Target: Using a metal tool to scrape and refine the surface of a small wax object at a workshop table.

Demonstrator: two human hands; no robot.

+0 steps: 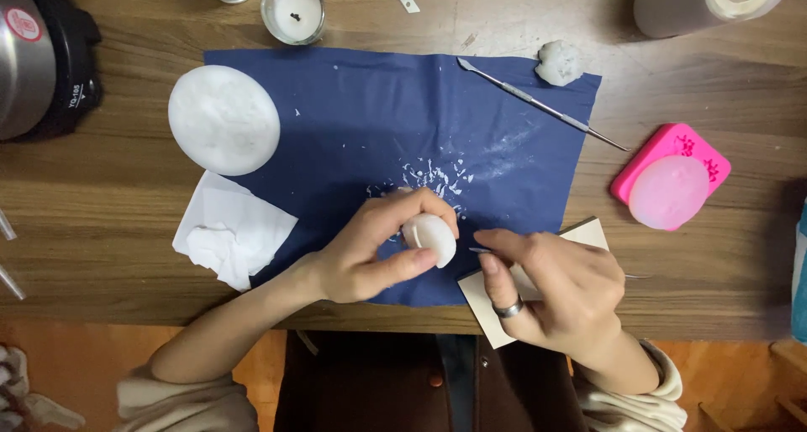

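My left hand (374, 251) grips a small rounded white wax piece (432, 237) above the near edge of a dark blue cloth (370, 121). My right hand (555, 285), a ring on one finger, pinches a thin metal carving tool (481, 250) whose tip points at the white piece. White shavings (433, 178) lie scattered on the cloth just beyond my hands. A tan card (588, 233) lies under my right hand.
A large white wax disc (224, 119) sits at the cloth's left edge, crumpled white paper (231, 234) below it. A long metal tool (538, 104) and white lump (559, 62) lie far right; a pink mould (671, 187), candle jar (292, 10), paper roll (706, 2), black-and-steel pot (38, 54) surround.
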